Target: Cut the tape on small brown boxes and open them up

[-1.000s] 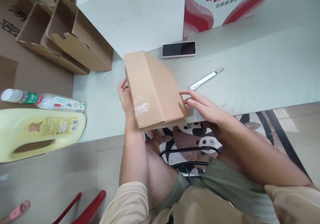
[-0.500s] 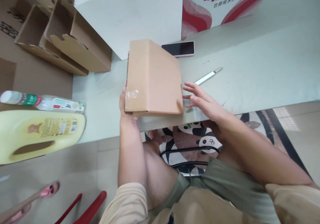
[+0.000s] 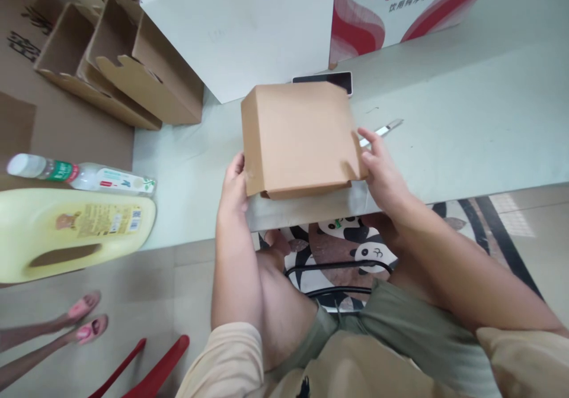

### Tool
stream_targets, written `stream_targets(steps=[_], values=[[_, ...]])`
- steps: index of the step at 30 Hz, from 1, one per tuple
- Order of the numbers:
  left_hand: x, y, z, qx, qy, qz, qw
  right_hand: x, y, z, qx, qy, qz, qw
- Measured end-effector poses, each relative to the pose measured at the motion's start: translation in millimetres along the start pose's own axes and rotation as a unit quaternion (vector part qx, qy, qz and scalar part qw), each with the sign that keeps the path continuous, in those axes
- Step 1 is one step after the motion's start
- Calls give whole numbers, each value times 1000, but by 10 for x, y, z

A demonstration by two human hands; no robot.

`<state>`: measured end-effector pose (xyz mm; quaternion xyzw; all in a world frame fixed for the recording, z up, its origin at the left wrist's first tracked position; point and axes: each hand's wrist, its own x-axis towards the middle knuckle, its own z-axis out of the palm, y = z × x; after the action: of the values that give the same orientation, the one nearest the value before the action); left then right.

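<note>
A brown cardboard box (image 3: 306, 134) is held tilted over the pale green table, near its front edge. My left hand (image 3: 233, 186) grips its lower left side, the thumb up along the edge. At the lower right edge my right hand (image 3: 386, 172) has hold of the box between thumb and fingers. Just beyond the right fingers lies a craft knife (image 3: 391, 127), partly covered by that hand. A phone (image 3: 343, 80) lies behind the box, which hides part of it. The underside of the box is out of sight.
White cartons (image 3: 249, 31) stand at the back. Open cardboard holders (image 3: 169, 78) are at the left, with a plastic bottle (image 3: 95, 176) and a yellow jug (image 3: 89, 226) in front of them. Another person's feet in pink slippers (image 3: 91, 329) are on the floor.
The box has turned and shifted right, so more of its broad face shows. My right hand, apart from the box before, now grips its right edge. The other person's feet have moved.
</note>
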<state>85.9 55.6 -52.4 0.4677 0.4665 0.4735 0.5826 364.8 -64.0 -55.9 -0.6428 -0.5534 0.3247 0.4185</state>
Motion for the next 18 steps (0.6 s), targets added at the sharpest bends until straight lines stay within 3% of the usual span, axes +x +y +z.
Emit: stream_targets(steps=[2, 5, 11, 14, 18], values=[[33, -12, 0, -14, 30, 5, 999, 11, 4, 1, 45, 36, 1, 998], [75, 6, -23, -51, 56, 28, 997, 1, -37, -13, 70, 40, -5, 997], [-27, 121, -23, -72, -32, 36, 996, -74, -148, -56, -7, -6, -81, 997], [-95, 130, 17, -78, -74, 9, 994, -70, -157, -43, -2, 5, -74, 997], [-88, 84, 70, -65, -67, 3, 996, -44, -129, -13, -15, 18, -45, 999]])
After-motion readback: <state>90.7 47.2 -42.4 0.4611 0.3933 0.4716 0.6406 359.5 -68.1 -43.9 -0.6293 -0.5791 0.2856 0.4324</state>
